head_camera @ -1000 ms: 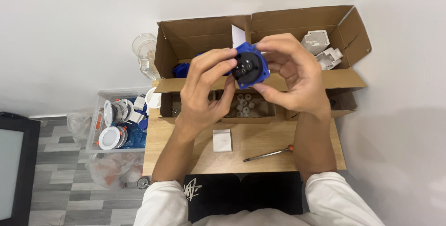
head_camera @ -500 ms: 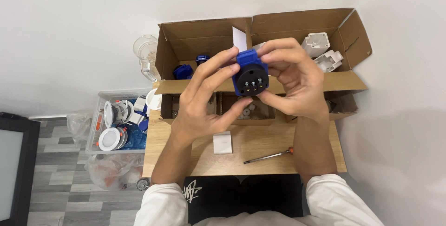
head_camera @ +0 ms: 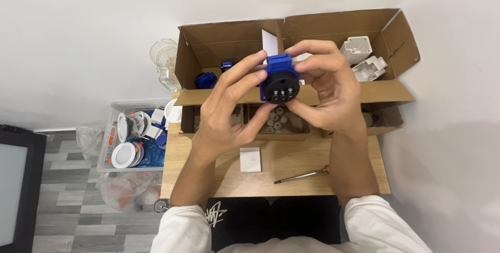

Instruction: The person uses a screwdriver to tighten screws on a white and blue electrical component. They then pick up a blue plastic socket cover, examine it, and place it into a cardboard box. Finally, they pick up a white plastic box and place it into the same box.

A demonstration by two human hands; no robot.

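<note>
Head view: Both hands hold one blue socket housing [head_camera: 280, 80] above the cardboard box [head_camera: 333, 24], near the centre of the frame. Its round black face, set with small metal contacts, points toward the camera.

The left hand [head_camera: 229, 112] approaches from 7 o'clock. Its fingers [head_camera: 245, 73] are closed on the left edge and underside of the housing, thumb below. The right hand [head_camera: 330, 94] approaches from 5 o'clock. Its fingers [head_camera: 312, 50] curl over the top and right side of the housing, thumb at the lower edge. Both grips are narrow and in contact with the part.

The box is divided: blue parts [head_camera: 207, 79] lie in the left compartment at 9 o'clock from the housing; white plastic parts [head_camera: 364, 58] lie in the right compartment at 3 o'clock. A smaller tray of pale cylindrical pieces [head_camera: 278, 120] sits directly below the housing.

On the wooden tabletop [head_camera: 291, 172], a white block [head_camera: 250, 159] lies at 6 o'clock and a screwdriver [head_camera: 302, 175] just beside it, at 5 o'clock. A clear bin of round fittings [head_camera: 130, 143] stands on the floor at 8 o'clock.
</note>
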